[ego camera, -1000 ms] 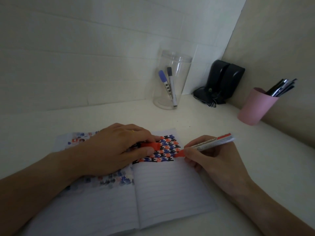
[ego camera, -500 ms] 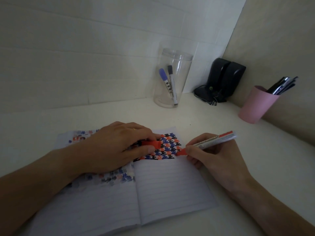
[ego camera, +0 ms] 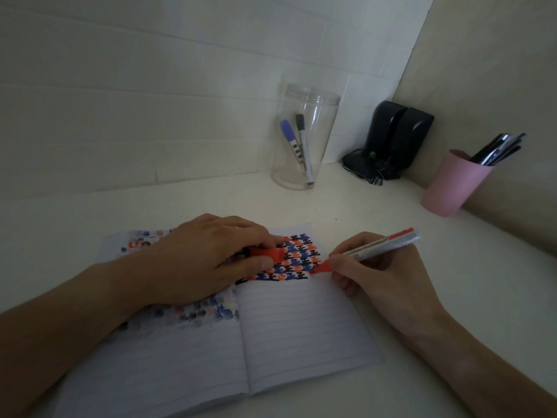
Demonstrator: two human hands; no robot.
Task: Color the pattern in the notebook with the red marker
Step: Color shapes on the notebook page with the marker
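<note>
An open lined notebook [ego camera: 301, 333] lies on the white desk. At the top of its right page is a pattern [ego camera: 297, 257] of red, blue and black shapes. My right hand [ego camera: 376, 273] holds the red marker [ego camera: 373, 247], its tip touching the pattern's lower right edge. My left hand [ego camera: 205, 260] presses flat on the left page and pinches the red marker cap [ego camera: 266, 254] between thumb and fingers. Ink bleed-through shows on the left page.
A clear plastic jar [ego camera: 304, 137] with a blue and a black marker stands at the back wall. Black speakers [ego camera: 394, 140] with a cable sit in the corner. A pink cup [ego camera: 452, 184] of pens stands at the right wall.
The marker tip has stayed at the pattern's lower right edge with only slight shifts. My left hand still holds the cap in the same place.
</note>
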